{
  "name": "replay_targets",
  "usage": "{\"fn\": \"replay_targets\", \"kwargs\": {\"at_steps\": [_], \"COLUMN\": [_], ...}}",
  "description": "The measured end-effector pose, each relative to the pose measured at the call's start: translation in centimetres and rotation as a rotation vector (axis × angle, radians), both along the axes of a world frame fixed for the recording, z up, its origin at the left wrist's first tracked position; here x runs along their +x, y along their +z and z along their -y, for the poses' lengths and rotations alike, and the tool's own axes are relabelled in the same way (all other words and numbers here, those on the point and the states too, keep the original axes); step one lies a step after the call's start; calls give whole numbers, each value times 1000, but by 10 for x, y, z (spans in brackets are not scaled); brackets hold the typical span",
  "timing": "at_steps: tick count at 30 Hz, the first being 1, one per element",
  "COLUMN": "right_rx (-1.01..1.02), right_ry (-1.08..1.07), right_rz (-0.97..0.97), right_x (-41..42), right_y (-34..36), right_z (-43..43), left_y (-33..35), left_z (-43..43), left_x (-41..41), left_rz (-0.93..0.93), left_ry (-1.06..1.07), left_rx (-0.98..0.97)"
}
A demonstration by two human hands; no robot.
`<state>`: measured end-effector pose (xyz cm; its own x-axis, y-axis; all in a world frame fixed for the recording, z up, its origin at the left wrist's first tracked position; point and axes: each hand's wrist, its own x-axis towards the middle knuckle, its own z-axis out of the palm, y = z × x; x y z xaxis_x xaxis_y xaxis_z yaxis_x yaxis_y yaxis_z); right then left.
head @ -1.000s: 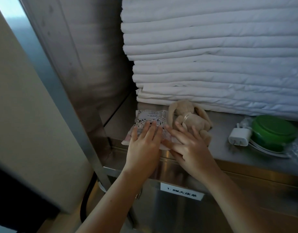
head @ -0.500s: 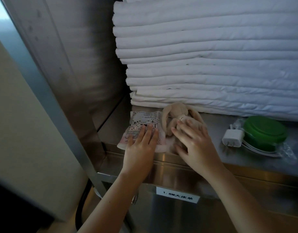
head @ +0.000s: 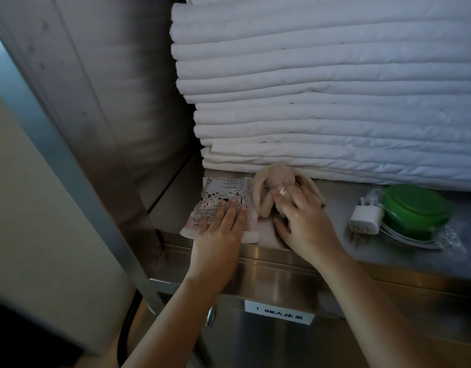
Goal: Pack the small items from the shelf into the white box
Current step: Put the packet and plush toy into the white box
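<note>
Head view looks down on a steel shelf (head: 335,216) with a brushed, dully shining surface. A flat, soft packet (head: 223,191), white with dense black print and a pink tint at its near end, lies at the shelf's front left. Its long axis runs front to back, leaning a little leftward toward the person, and its near edge reaches the shelf's lip. Just right of it, touching, is a beige plush (head: 260,189), fuzzy and limp, pushed up against the lowest sheets (head: 322,102). Its long ears trail forward from the head, one down along the packet's right edge.

The left hand (head: 218,235) lies palm-down on the packet's near half, its fingers (head: 230,211) straight, close together and pointing to the back. The right hand (head: 308,224) covers the plush's body, fingers (head: 306,192) bent over the top and spread a little, thumb stretched left along its near side. Both forearms rise from below.

The sheets form a tall stack of folded white cloth. Farther right sit a white charger (head: 365,220), prongs toward the front, and a round green tub (head: 414,211) with a lid, on a white cable (head: 404,236).
</note>
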<state>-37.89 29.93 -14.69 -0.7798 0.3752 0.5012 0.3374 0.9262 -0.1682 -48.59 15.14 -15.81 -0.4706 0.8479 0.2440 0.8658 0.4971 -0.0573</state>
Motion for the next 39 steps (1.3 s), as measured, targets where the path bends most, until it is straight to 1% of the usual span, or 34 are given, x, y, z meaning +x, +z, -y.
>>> {"fn": "replay_targets", "kwargs": {"at_steps": [4,10,12,15,17,20,23,26,31,35,39], "right_rx": [-21,-26,-26,-12,-8,8,39,92,160,79,62], "right_ry": [-29,-147,-183,-208,-181,-118,-8,72,139,175,110], "right_rz": [10,30,59,110,110,122,220,265,372,350,304], "right_x": [6,18,19,22,26,34,45,53,54,54,55], "right_y": [0,2,3,3,3,4,4,7,13,9,5], "right_z": [13,43,55,67,70,65,53,39,20,27,40], "left_y": [11,6,6,-2,-5,-4,-4,-5,-5,-6,-6], "left_z": [4,14,15,17,19,19,19,21,20,20,20], "left_x": [8,13,15,11,9,13,12,12,12,11,12], "left_rz": [-70,-80,-54,-43,-31,-15,-19,-2,13,4,-1], "left_ry": [-36,-80,-66,-30,-8,-10,-6,3,-4,-13,-6], "left_rx": [74,149,122,-6,-36,-24,-28,-37,-23,-3,0]}}
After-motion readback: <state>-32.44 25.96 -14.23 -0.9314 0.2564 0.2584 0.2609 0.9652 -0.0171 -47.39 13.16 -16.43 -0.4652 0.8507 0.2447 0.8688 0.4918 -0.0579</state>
